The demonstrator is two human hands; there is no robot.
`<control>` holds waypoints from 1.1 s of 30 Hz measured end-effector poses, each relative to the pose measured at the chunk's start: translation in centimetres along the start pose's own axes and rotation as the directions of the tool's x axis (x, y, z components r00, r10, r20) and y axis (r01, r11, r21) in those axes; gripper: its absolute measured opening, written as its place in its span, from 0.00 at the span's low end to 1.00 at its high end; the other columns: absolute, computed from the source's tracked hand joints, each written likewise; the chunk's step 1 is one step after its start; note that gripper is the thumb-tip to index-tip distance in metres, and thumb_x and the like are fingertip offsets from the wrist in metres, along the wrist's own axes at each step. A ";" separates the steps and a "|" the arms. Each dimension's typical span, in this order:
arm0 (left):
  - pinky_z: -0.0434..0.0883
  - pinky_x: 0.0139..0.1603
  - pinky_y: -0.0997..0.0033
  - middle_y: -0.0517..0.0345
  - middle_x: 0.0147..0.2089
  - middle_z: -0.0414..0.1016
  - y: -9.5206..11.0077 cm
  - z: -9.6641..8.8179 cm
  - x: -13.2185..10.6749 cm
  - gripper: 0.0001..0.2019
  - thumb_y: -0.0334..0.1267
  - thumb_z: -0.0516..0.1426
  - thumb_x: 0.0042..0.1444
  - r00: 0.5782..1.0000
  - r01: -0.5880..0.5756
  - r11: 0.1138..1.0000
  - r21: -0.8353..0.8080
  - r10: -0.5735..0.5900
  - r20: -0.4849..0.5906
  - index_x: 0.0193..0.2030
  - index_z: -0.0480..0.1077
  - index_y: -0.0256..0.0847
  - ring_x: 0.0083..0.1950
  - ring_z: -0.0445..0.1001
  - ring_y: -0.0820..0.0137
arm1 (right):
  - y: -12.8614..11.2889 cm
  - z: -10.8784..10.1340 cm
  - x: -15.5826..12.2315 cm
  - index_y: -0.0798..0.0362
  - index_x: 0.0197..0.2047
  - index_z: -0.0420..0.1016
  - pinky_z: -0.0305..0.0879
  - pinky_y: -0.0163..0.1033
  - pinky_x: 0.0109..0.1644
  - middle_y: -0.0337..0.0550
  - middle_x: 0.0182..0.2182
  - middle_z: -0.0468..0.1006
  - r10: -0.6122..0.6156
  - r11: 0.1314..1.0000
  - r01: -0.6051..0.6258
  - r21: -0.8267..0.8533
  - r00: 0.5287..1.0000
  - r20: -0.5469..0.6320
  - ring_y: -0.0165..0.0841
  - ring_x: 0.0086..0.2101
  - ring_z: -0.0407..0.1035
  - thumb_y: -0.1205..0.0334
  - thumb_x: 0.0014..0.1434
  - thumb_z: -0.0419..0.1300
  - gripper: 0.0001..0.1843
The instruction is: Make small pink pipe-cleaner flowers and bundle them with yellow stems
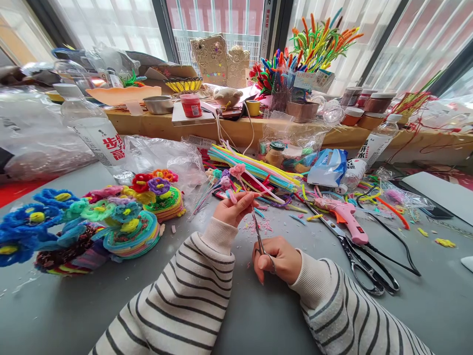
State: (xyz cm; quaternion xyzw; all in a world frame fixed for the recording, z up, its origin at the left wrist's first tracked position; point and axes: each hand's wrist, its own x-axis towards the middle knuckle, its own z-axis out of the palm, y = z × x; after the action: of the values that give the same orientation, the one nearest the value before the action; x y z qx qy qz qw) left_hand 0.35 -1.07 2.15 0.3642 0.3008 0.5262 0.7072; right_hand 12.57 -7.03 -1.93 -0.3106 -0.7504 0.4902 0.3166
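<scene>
My left hand [235,209] is closed in a pinch on a pink pipe cleaner [231,196], most of which the fingers hide. Small metal scissors [259,236] are in my right hand [280,259], with fingers through the handle loops. Their blades point up toward the left fingertips; whether they touch the pipe cleaner I cannot tell. Pink and blue fuzz clippings lie on the grey table [236,296] around the hands. Just beyond is a bundle of pastel pipe cleaners [254,167], with small fuzzy flowers [237,171] at its left.
Fuzzy flower pots [129,234] stand at left beside a tilted water bottle [98,140]. On the right lie a pink glue gun [345,217] with its black cord and large black-handled scissors [364,264]. A blue-and-white packet [327,167] and a small jar [275,154] sit farther back.
</scene>
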 end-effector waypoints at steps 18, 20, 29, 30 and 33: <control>0.64 0.24 0.83 0.59 0.18 0.71 -0.1 -0.2 0.0 0.11 0.36 0.63 0.28 0.999 0.032 0.999 -0.041 -0.033 -0.015 0.24 0.74 0.35 0.22 0.67 0.80 | -0.8 0.2 0.1 0.57 0.13 0.63 0.55 0.31 0.23 0.39 0.13 0.62 -0.012 0.998 0.012 0.069 1.000 0.005 0.24 0.18 0.57 0.34 0.48 0.35 0.37; 0.64 0.23 0.83 0.59 0.18 0.71 -0.1 -0.1 0.0 0.11 0.36 0.64 0.28 0.999 0.029 0.999 -0.037 -0.029 -0.015 0.24 0.74 0.34 0.22 0.67 0.80 | -0.8 0.2 0.1 0.58 0.13 0.63 0.55 0.30 0.21 0.39 0.13 0.62 -0.011 0.998 0.011 0.066 1.000 0.005 0.24 0.17 0.57 0.34 0.47 0.35 0.37; 0.63 0.22 0.85 0.59 0.18 0.71 -0.2 -0.2 0.1 0.11 0.36 0.63 0.29 1.000 0.015 0.998 -0.054 -0.016 -0.005 0.23 0.74 0.34 0.21 0.67 0.81 | -0.2 0.1 -0.1 0.58 0.11 0.65 0.54 0.29 0.20 0.38 0.11 0.62 0.034 0.997 -0.033 0.069 0.999 -0.013 0.23 0.15 0.57 0.38 0.49 0.43 0.33; 0.63 0.22 0.85 0.59 0.18 0.71 -0.2 -0.2 0.1 0.11 0.36 0.63 0.29 1.000 0.012 0.998 -0.055 -0.012 -0.008 0.23 0.74 0.34 0.21 0.67 0.81 | -0.2 0.1 -0.1 0.58 0.11 0.65 0.54 0.29 0.20 0.38 0.11 0.62 0.042 0.997 -0.041 0.072 0.999 -0.018 0.23 0.15 0.57 0.38 0.49 0.43 0.33; 0.62 0.22 0.85 0.60 0.17 0.71 -0.2 -0.2 0.2 0.10 0.36 0.64 0.28 1.000 -0.003 0.998 -0.061 0.002 -0.019 0.22 0.73 0.34 0.20 0.66 0.82 | -0.4 0.2 -0.1 0.57 0.11 0.64 0.55 0.31 0.23 0.39 0.12 0.63 0.006 0.998 -0.006 0.067 1.000 -0.012 0.24 0.17 0.58 0.36 0.49 0.40 0.35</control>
State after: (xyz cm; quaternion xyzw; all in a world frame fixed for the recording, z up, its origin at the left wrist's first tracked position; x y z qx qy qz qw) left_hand 0.38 -0.89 1.87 0.3381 0.2907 0.5394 0.7143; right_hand 12.38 -7.33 -1.62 -0.3049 -0.7306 0.5142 0.3300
